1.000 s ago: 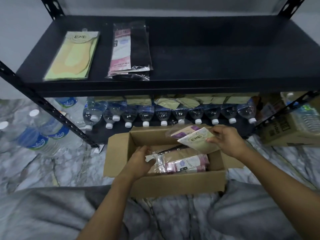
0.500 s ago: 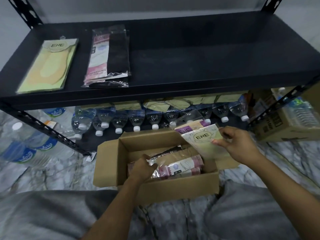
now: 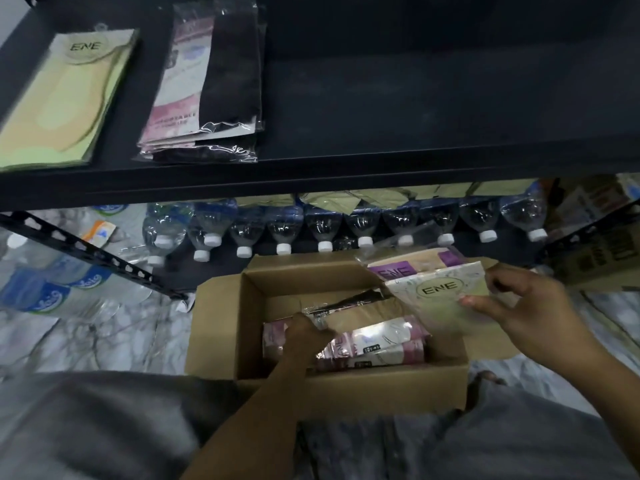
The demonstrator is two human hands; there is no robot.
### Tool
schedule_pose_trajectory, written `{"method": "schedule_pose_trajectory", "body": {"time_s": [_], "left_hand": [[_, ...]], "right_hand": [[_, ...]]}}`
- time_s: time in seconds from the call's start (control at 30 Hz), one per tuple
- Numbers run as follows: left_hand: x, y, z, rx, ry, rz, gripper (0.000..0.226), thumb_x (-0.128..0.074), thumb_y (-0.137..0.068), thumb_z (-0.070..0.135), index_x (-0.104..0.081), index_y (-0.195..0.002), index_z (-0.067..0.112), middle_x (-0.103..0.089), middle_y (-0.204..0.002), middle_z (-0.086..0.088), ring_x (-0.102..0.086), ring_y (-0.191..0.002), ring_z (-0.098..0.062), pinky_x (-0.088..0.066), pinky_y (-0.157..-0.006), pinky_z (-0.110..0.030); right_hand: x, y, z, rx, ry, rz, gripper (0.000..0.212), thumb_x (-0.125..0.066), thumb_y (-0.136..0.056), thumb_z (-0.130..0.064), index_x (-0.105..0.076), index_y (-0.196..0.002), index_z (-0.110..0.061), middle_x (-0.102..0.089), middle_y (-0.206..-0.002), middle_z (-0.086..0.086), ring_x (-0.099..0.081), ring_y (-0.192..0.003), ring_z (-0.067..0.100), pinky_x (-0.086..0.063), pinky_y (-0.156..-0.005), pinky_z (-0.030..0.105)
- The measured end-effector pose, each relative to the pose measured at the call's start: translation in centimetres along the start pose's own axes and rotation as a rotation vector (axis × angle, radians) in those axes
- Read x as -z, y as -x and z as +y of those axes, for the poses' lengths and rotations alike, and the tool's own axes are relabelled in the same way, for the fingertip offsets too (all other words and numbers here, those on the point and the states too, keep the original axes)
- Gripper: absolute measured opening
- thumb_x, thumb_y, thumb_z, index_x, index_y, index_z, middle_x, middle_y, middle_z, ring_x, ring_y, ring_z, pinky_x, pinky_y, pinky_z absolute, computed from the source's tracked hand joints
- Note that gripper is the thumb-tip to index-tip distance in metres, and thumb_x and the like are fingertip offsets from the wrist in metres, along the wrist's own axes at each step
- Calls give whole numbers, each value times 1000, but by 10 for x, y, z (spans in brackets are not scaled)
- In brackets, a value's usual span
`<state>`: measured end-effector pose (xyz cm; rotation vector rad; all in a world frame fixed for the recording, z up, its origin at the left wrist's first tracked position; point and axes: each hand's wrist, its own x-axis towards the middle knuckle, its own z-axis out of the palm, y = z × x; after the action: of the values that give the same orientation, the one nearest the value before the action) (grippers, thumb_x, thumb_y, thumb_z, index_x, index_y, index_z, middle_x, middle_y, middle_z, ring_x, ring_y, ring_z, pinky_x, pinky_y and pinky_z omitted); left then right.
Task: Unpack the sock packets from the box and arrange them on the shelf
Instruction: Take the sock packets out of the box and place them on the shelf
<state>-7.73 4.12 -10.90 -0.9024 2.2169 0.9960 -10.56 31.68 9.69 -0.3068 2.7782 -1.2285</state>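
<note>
- Since a moment ago the right hand (image 3: 530, 313) has shifted slightly right; it pinches two packets (image 3: 440, 292) above the far right corner of the box (image 3: 346, 386).
- Left hand (image 3: 304, 336) lies among the packets in the box (image 3: 377, 344); if it grips one, I cannot tell.
- On the shelf (image 3: 415, 109), far left, lie a yellow packet (image 3: 65, 98) and a pink and black pile (image 3: 207, 88).
- Several packets are not yet unpacked, so I judge the work is at an early stage.

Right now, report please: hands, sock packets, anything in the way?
Left hand grip on a packet in the box. Right hand grip pinches two ENE packets above it. Shelf holds two piles; nothing blocking.
</note>
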Motion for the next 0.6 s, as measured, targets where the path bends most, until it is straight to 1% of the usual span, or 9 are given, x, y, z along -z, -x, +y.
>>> {"method": "schedule_pose_trajectory", "body": {"time_s": [0.07,0.13,0.23,0.3,0.37,0.4,0.43,0.5,0.6], "left_hand": [[-7,-3,1,-9,-36,7,94,-81,-65,49,-42,-137,2,-47,-137,-14,-49,-126,-31,-46,-100,-35],[-15,-8,0,2,-15,5,92,-85,-59,46,-45,-132,6,-51,-130,-11,-52,-122,-30,-50,-97,-43],[-18,-10,2,-26,174,4,77,-89,-57,23,-47,-121,8,-60,-117,-10,-60,-110,-29,-52,-91,-39],[-17,-9,4,-74,275,3,68,-87,-64,9,-46,-118,8,-62,-106,-7,-61,-95,-23,-50,-79,-30],[-15,-9,4,-107,364,-11,62,-87,-64,3,-46,-111,13,-62,-99,0,-59,-86,-16,-50,-71,-26],[-14,-10,4,-114,406,-24,61,-88,-62,1,-47,-105,16,-63,-97,1,-62,-85,-15,-53,-71,-27],[-13,-10,4,-110,447,-35,59,-89,-59,0,-49,-98,17,-66,-97,-2,-64,-87,-19,-57,-76,-33],[-9,-8,5,-96,522,-54,55,-91,-56,-1,-52,-91,16,-70,-98,-10,-68,-89,-28,-58,-82,-45],[5,6,13,-120,559,-82,44,-89,-61,-1,-60,-94,-1,-69,-88,-13,-67,-77,-26,-59,-78,-47]], "right_hand": [[1,-2,-5,9,-4,-7,26,-72,-66,-30,-58,-61,-51,-62,-74,-26,-59,-74,-4,-39,-61,4],[1,-2,-4,20,4,-9,34,-76,-69,-20,-60,-65,-50,-63,-78,-24,-60,-78,-1,-39,-63,4],[3,-1,-4,4,-15,-11,50,-76,-73,-7,-61,-64,-53,-63,-76,-29,-59,-76,-9,-38,-63,1],[4,-1,-4,-10,-22,-9,53,-76,-74,-6,-60,-63,-56,-62,-75,-31,-58,-76,-10,-38,-63,0],[5,0,-7,-9,-15,-6,55,-76,-74,-6,-59,-62,-57,-61,-74,-31,-57,-74,-9,-37,-63,0],[5,0,-8,-5,-17,-2,56,-76,-74,-6,-59,-61,-57,-60,-72,-32,-57,-73,-10,-36,-62,0],[6,1,-10,-5,-24,-3,57,-76,-74,-5,-59,-60,-57,-59,-71,-34,-56,-73,-12,-36,-61,0],[8,1,-16,1,-47,0,58,-75,-75,-4,-59,-60,-58,-59,-69,-36,-55,-72,-14,-35,-61,-1],[9,1,-23,17,-55,-6,59,-75,-74,-4,-58,-59,-59,-57,-66,-37,-54,-69,-16,-35,-60,-1]]}}
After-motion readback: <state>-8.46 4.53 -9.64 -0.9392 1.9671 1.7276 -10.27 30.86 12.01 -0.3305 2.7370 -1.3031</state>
